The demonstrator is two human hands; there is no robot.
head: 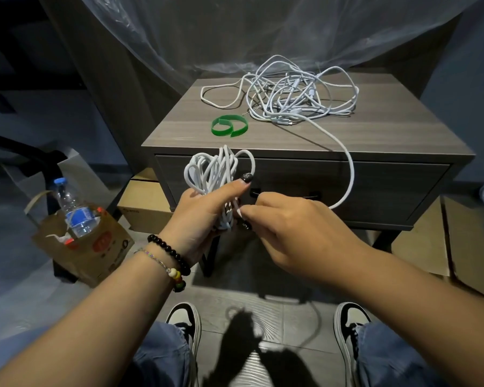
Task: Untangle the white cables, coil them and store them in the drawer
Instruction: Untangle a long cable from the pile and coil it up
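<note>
1. In the middle of the scene, a grey nightstand (pixel 305 141) is standing with its drawer (pixel 389 185) closed across the near face.
2. On its far top, a tangle of white cables (pixel 299 93) is lying in a loose heap, with one strand trailing over the near edge.
3. In front of the drawer, the left hand (pixel 204 216) is gripping a coiled cable bundle (pixel 213 171), fingers curled round its lower part.
4. Just right of it, the right hand (pixel 294 233) is pinching the trailing strand (pixel 349 174) beside the bundle.
5. Near the tangle's left, a green strap (pixel 229 125) is lying curled on the top.
6. At far left, a water bottle (pixel 73 208) is sitting in a brown paper bag (pixel 95 247).
</note>
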